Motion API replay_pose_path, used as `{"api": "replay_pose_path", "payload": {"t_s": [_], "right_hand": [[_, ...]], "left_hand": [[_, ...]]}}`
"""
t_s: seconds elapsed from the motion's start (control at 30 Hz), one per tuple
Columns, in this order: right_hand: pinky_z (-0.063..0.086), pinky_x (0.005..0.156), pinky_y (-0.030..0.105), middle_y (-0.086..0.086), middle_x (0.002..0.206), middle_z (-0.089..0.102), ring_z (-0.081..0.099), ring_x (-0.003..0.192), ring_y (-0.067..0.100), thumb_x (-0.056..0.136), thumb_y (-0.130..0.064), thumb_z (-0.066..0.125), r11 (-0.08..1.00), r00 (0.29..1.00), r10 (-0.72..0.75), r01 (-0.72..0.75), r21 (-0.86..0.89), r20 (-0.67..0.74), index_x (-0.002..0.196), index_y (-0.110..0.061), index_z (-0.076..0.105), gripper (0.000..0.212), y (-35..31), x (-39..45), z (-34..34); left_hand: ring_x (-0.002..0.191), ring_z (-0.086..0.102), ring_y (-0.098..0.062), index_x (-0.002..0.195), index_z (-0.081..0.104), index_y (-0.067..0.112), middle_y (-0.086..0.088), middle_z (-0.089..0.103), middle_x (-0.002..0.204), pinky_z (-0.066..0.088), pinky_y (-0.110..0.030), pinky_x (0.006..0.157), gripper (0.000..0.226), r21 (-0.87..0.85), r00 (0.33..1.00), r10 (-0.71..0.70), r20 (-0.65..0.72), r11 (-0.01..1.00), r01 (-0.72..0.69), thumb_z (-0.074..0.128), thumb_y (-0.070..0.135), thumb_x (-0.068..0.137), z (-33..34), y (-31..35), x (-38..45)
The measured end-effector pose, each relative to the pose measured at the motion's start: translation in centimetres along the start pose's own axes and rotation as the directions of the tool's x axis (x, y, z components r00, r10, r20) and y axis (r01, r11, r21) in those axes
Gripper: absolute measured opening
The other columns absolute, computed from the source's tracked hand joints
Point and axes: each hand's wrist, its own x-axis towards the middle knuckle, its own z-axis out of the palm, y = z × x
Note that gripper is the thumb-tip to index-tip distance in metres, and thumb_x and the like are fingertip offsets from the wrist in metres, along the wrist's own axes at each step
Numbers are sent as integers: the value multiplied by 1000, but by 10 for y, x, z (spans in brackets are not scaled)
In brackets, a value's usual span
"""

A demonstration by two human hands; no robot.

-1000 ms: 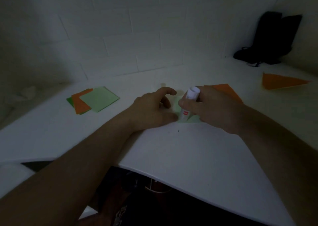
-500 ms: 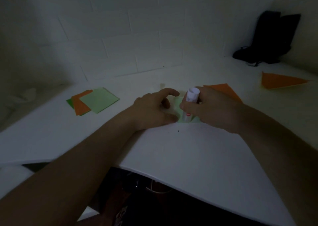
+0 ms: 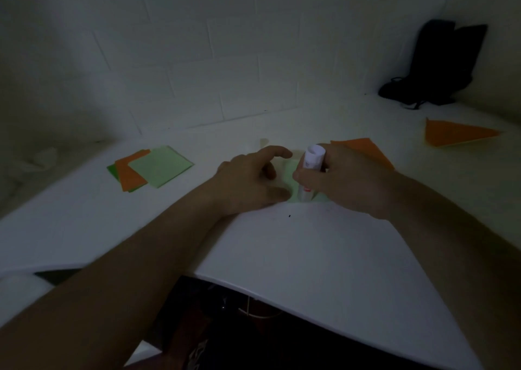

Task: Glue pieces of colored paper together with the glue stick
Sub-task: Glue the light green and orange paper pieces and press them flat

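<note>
A loose stack of colored paper squares (image 3: 149,168), pale green over orange over darker green, lies at the left of the white table (image 3: 324,257), well apart from the work. Just right of it the left hand (image 3: 248,183) rests on the table with its fingers arched and spread, the index finger reaching forward and the thumb pressed at the near edge of a pale green sheet (image 3: 291,172), pinning it flat and gripping nothing. Beside it the right hand (image 3: 346,179) holds the white glue stick (image 3: 310,169) near upright, thumb and fingers curled round the barrel, its lower end down on the green sheet. Over the last second the stick has worked only slightly across the sheet while both hands have kept their places, which suggests the glue is being spread in short strokes and the joining of pieces has not begun. An orange sheet (image 3: 363,149) shows from behind the right hand, touching or just beside it. Further right an orange triangular piece (image 3: 456,135) lies alone, and a dark bag (image 3: 434,68) stands in the far corner.
</note>
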Motion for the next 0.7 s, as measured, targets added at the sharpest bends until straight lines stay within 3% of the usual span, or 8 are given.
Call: {"api": "replay_pose_path", "payload": {"t_s": [0.07, 0.13, 0.33, 0.47, 0.7], "right_hand": [[53, 75, 38, 6, 86, 71, 66, 79, 21, 95, -31, 63, 1000, 1000, -9, 9, -12, -2, 78, -20, 66, 21, 0, -1, -3], [52, 79, 44, 6, 86, 71, 66, 83, 25, 96, -31, 64, 1000, 1000, -23, 23, -20, 0, 76, -21, 67, 22, 0, -2, -4], [50, 74, 36, -4, 82, 70, 63, 73, 10, 95, -37, 61, 994, 1000, -21, 21, -108, -3, 75, -24, 64, 24, 7, 0, -7], [44, 66, 22, 0, 78, 67, 59, 73, 10, 97, -32, 64, 989, 999, -50, 47, -137, -21, 77, -17, 64, 25, 14, 0, -12], [45, 66, 32, 0, 73, 63, 59, 68, 13, 89, -42, 61, 968, 999, -33, 23, -249, -36, 74, -20, 57, 26, 22, 1, -21]], "left_hand": [[88, 54, 3, 130, 39, 60, 22, 58, 105, 46, -43, 100, 64, -1, 1000, -2, -1, 1000, 2, 72, 57, 76, 0, 0, 0], [87, 53, 2, 131, 39, 60, 22, 58, 105, 46, -42, 101, 63, 1, 1000, -4, -2, 1000, 4, 74, 55, 79, 0, 1, -1], [91, 55, -8, 133, 39, 59, 21, 57, 106, 45, -41, 101, 63, 23, 1000, -14, -5, 1000, 14, 75, 53, 82, -1, 2, -2], [92, 55, -9, 132, 39, 60, 23, 57, 105, 46, -41, 101, 66, 13, 1000, -11, 5, 1000, 11, 67, 62, 73, -1, 3, -3], [98, 56, -13, 132, 40, 59, 22, 57, 106, 45, -45, 104, 65, 14, 1000, -20, 1, 1000, 20, 69, 62, 74, -1, 3, -3]]}}
